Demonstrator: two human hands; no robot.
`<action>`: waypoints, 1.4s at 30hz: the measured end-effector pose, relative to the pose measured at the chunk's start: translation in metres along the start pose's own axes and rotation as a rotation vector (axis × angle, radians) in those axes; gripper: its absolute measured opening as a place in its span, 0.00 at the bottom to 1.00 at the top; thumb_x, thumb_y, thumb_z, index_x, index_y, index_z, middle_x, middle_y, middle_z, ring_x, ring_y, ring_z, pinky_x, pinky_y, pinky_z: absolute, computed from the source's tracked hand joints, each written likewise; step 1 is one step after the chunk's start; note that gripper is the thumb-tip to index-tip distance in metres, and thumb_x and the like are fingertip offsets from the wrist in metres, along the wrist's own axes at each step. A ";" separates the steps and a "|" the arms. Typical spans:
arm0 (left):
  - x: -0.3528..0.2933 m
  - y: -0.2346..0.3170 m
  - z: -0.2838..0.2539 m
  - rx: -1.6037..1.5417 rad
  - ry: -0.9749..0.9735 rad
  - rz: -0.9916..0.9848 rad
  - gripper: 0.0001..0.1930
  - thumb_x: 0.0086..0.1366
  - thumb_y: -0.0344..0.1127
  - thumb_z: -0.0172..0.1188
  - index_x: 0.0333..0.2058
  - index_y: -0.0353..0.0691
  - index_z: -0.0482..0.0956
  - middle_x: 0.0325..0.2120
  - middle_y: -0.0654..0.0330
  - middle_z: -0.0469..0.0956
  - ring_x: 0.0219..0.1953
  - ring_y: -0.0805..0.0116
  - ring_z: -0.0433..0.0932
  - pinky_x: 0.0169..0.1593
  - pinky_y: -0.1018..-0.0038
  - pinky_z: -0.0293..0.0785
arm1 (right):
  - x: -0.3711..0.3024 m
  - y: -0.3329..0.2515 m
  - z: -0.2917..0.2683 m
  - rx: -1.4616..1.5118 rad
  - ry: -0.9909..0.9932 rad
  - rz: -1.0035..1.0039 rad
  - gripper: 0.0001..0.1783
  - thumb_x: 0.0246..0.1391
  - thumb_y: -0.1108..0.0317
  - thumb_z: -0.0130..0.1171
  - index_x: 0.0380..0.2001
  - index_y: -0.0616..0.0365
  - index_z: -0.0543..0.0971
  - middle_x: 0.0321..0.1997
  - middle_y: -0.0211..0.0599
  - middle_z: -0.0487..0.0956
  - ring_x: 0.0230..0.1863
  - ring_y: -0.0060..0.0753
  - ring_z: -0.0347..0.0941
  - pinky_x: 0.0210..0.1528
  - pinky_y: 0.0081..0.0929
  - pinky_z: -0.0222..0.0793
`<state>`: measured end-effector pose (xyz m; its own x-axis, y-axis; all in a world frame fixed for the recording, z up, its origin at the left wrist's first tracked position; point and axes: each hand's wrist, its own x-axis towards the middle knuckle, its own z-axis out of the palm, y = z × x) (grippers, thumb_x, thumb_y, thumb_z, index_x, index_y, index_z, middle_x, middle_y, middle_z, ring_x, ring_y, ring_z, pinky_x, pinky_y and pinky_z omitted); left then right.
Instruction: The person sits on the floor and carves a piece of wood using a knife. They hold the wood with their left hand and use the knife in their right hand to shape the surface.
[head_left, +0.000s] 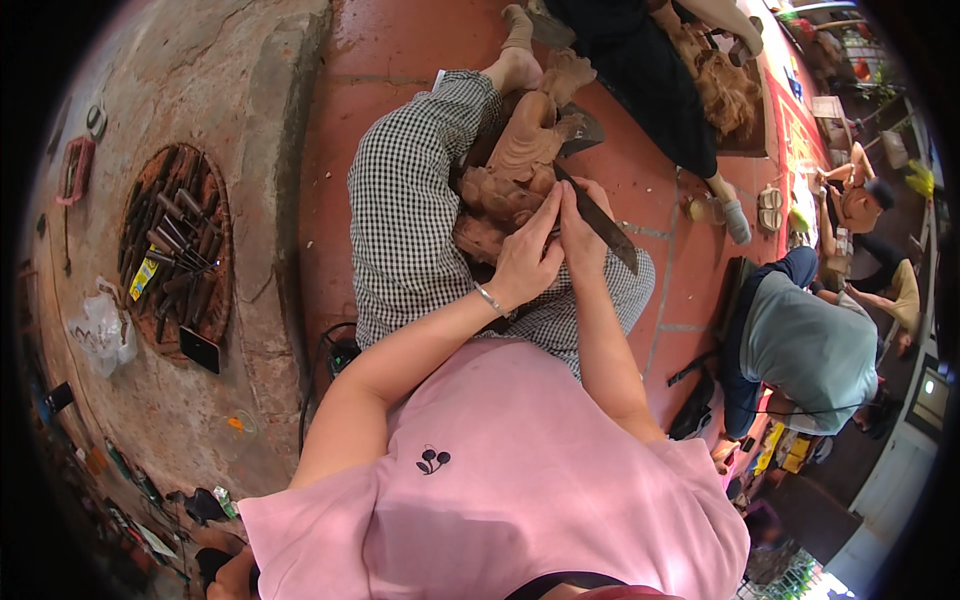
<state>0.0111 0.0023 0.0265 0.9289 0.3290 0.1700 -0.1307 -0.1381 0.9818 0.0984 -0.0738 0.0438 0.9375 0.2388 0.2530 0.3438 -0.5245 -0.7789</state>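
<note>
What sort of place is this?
Probably a carving workshop, though I can't be certain: there's a round basket full of handled tools, a brown carved figure, and a dark blade close to it.

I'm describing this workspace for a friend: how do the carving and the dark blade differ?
The carving is reddish brown; the blade is dark. The carving is bulky and rounded, the blade flat and narrow. The carving is larger than the blade. Both are elongated.

In the grip, the blade [607, 232] is dark grey; beyond, the carving [525, 150] is reddish brown. Around it, the trousers [402, 200] are black-and-white checked; behind it, the shirt [560, 430] is pink with black cherries [433, 461].
</note>
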 end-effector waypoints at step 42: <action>0.005 0.004 -0.010 -0.157 -0.181 -0.100 0.49 0.53 0.24 0.53 0.72 0.36 0.38 0.69 0.40 0.54 0.65 0.44 0.65 0.62 0.61 0.69 | 0.021 -0.014 0.000 -0.028 -0.101 -0.007 0.10 0.60 0.66 0.58 0.33 0.63 0.78 0.24 0.39 0.78 0.25 0.31 0.75 0.30 0.31 0.70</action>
<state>0.0111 0.0130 0.0324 0.9849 0.1596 0.0671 -0.0741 0.0381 0.9965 0.1133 -0.0618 0.0602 0.9254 0.3229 0.1987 0.3534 -0.5448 -0.7605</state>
